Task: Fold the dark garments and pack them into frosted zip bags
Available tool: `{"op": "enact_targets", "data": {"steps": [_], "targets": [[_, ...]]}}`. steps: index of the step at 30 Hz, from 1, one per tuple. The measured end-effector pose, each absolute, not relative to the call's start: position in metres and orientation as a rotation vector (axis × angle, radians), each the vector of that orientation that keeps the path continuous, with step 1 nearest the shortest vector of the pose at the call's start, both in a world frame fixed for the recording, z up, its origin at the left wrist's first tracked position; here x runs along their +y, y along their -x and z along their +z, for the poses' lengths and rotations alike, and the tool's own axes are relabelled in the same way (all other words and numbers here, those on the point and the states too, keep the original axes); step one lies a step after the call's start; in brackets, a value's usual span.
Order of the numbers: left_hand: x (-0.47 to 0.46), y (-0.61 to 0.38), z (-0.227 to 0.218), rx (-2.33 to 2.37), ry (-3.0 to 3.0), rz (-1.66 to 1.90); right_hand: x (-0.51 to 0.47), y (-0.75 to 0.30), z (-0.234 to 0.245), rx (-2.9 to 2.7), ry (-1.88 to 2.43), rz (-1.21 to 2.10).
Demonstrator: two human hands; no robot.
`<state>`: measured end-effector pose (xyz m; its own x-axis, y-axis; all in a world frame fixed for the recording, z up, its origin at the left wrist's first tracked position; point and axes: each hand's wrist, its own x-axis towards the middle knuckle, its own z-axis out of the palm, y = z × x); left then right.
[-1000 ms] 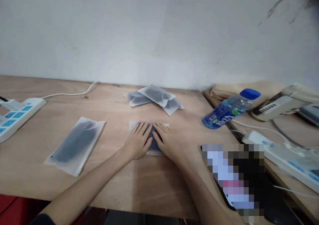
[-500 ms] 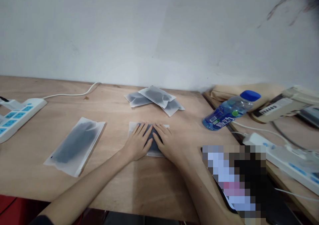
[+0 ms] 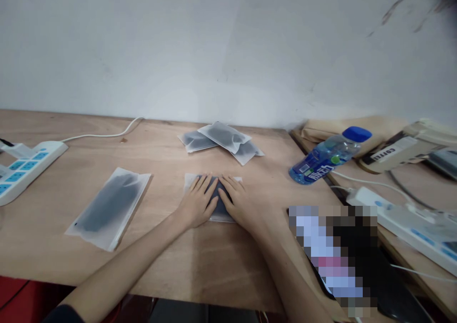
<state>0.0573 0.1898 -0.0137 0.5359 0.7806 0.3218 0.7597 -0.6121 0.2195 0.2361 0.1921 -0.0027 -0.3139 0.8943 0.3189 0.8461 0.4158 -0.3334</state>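
My left hand (image 3: 197,203) and my right hand (image 3: 239,201) lie flat, fingers stretched out, side by side on a frosted plastic pouch (image 3: 214,196) with a dark item inside, in the middle of the wooden table (image 3: 167,261). Both palms press on the pouch, which is mostly hidden beneath them. Another pouch (image 3: 110,206) of the same kind lies to the left, apart from my hands. A small pile of pouches (image 3: 223,141) sits further back near the wall.
A white power strip (image 3: 21,169) with blue sockets and its cable lies at the far left. On the right, a tilted water bottle (image 3: 328,156), a second power strip (image 3: 403,220), cables, a cardboard box (image 3: 403,149) and a blurred-out patch (image 3: 335,256).
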Motion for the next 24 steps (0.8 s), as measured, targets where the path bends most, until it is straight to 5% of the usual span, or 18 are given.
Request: {"op": "enact_targets", "data": {"steps": [24], "targets": [[0.1889, -0.0572, -0.0139, 1.357, -2.717, 0.633, 0.1908, -0.2364, -0.0014, -2.234, 1.494, 0.167]]}}
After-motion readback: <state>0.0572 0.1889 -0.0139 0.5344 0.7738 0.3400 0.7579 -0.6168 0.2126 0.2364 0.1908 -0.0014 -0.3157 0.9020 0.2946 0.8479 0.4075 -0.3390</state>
